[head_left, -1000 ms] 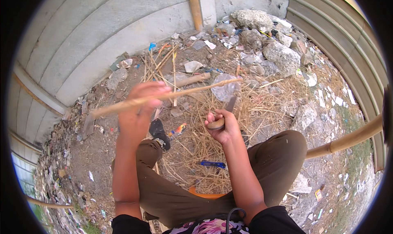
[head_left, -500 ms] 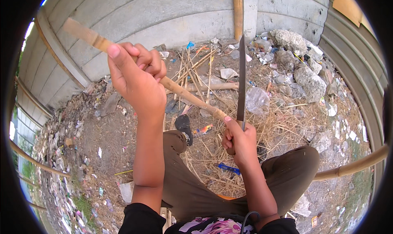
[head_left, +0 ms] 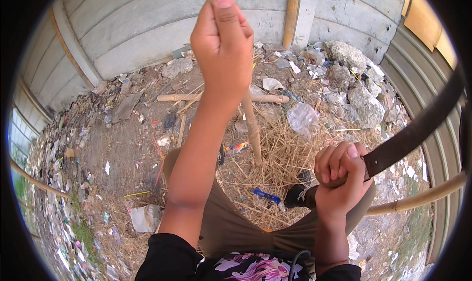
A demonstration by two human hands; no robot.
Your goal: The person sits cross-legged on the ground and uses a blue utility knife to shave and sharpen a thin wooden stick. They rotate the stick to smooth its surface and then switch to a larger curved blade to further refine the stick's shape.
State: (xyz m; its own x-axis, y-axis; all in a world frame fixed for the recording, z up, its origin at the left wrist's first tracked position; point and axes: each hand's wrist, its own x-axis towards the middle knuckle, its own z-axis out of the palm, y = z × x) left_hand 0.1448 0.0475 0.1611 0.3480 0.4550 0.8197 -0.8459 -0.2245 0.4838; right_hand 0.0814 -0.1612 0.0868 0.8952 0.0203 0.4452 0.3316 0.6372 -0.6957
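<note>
Upright tan bamboo stick (head_left: 251,128), lower end in straw, dark long blade (head_left: 413,131) slanting up-right

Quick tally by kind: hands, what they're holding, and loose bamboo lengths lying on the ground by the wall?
Hands: 2, the left hand and the right hand
Bamboo sticks held upright: 1, the bamboo stick in the left hand
Blades: 1, the long dark blade in the right hand
Bamboo lying on the ground: 1, the bamboo piece
Total: 5

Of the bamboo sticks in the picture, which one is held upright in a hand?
The thin bamboo stick gripped by the left hand stands upright. Another stick lies flat on the ground behind it, untouched by any hand.
</note>
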